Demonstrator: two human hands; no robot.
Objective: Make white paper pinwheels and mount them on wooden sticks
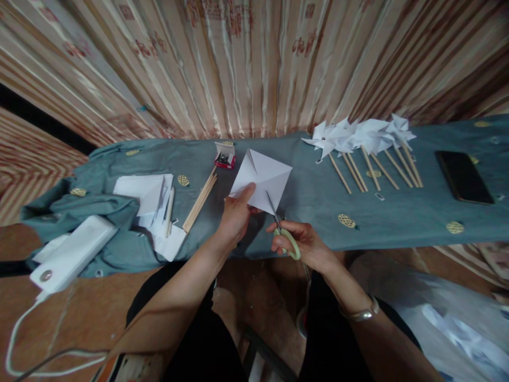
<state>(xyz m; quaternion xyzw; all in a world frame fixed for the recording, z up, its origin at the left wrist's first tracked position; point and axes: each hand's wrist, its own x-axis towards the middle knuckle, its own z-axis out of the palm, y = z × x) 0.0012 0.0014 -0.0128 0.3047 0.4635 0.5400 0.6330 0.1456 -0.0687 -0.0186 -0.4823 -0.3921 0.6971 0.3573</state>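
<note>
A square of white paper with diagonal creases is held above the cloth by my left hand, thumb on top and fingers beneath. One slit shows near its far corner. My right hand grips scissors with pale green handles. Their blades lie at the paper's near corner, pointing in toward its middle. Beyond the paper stands a small red box with its lid up and small dark metal pieces inside. Left of my left hand lies a bundle of wooden sticks.
Several white paper pinwheels on sticks lie at the back right, and a black phone further right. Paper squares, a white pen-like stick and a white power bank with a cable are on the left. A curtain hangs behind.
</note>
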